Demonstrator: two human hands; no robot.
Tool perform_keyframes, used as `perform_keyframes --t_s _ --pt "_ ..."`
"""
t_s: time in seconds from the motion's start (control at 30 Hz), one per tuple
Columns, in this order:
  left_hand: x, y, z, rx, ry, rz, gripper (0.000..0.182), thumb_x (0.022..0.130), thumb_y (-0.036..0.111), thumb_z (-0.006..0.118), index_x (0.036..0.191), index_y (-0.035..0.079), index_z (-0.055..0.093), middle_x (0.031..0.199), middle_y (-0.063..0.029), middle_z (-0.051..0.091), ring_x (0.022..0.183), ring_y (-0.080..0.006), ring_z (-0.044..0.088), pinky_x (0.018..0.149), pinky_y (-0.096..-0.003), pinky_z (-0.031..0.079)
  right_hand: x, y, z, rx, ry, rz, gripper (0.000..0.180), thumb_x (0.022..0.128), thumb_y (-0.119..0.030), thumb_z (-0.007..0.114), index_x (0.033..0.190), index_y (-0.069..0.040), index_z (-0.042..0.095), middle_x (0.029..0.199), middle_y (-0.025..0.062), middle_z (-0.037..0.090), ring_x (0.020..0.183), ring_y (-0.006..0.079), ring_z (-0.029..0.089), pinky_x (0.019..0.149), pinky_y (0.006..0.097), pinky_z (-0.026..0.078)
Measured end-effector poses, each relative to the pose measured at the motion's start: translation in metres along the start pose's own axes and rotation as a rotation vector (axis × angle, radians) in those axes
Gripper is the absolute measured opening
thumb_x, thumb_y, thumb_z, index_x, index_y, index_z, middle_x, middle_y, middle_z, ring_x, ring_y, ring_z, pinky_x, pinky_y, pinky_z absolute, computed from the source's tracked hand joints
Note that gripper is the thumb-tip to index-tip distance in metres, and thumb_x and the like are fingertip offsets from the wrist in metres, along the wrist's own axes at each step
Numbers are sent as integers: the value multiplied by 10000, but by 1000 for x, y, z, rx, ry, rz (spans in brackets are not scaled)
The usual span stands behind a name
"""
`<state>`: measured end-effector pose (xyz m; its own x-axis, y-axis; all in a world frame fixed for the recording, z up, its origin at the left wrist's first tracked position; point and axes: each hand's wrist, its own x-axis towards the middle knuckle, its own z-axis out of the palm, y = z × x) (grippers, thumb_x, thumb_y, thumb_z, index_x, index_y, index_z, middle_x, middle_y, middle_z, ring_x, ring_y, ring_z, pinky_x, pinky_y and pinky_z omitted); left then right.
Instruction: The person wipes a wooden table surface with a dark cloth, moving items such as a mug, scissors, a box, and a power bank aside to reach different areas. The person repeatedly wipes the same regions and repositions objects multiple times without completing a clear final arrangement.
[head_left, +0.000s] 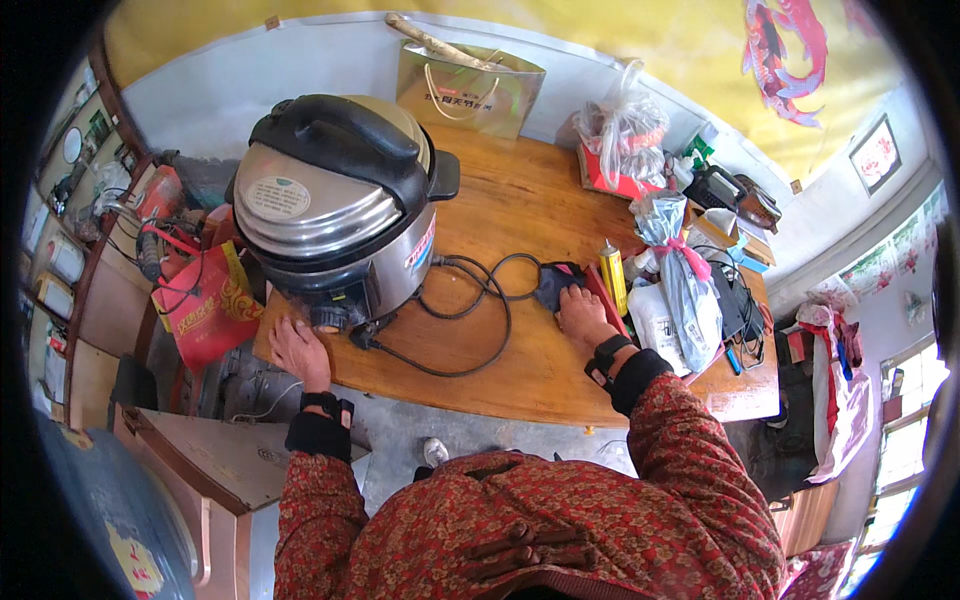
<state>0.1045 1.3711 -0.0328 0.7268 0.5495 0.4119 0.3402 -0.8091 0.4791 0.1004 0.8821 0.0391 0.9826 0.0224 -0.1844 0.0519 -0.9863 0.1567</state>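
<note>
My left hand (300, 351) lies at the left front corner of the wooden table (465, 394), fingers spread, just before a steel electric pressure cooker (330, 217) with a black lid handle. My right hand (585, 316) rests on the table, its fingertips at a dark cloth (559, 283) with a bit of pink; whether it grips the cloth is unclear. Between my hands a black power cord (502, 352) loops over the wood, its plug (364, 335) close to the cooker's base. A yellow canister (613, 277) stands right of my right hand, beside a red box edge.
Plastic bags (679, 300), one tied with pink, and a red tray (615, 180) crowd the table's right side. A paper gift bag (469, 90) stands against the wall. Left of the table are a red gift bag (214, 307) and shelves (86, 262).
</note>
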Motion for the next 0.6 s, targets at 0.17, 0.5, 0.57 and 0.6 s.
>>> perform_keyframes --t_s 0.17,0.5,0.57,0.6 --pt "-2 -4 0 52 -38 52 396 954 255 466 1302 71 507 1412 -138 458 1341 -350 336 1093 -491 209 52 -6 -11 -16 23 5 414 857 -210 546 1222 -14 537 1187 164 561 1121 335 547 928 439 456" --pt "-3 -23 14 173 -106 41 675 818 452 607 1347 62 455 1452 -134 411 1374 -318 297 1100 -461 198 173 -9 -45 191 -42 -290 344 845 -278 600 1112 -61 609 1109 182 608 1026 390 587 853 458 498" --pt "-1 -29 19 300 -147 -3 705 820 483 597 1366 67 442 1464 -127 401 1378 -302 296 1101 -449 203 200 3 -58 290 -168 -428 346 846 -307 588 1071 -46 626 1024 217 638 970 408 609 814 461 506" --pt "-1 -33 22 368 -174 -38 720 820 498 592 1376 69 435 1470 -123 395 1380 -295 295 1102 -443 205 214 13 -69 436 -121 -540 350 843 -334 571 1005 -32 639 928 255 648 918 421 625 785 467 506"
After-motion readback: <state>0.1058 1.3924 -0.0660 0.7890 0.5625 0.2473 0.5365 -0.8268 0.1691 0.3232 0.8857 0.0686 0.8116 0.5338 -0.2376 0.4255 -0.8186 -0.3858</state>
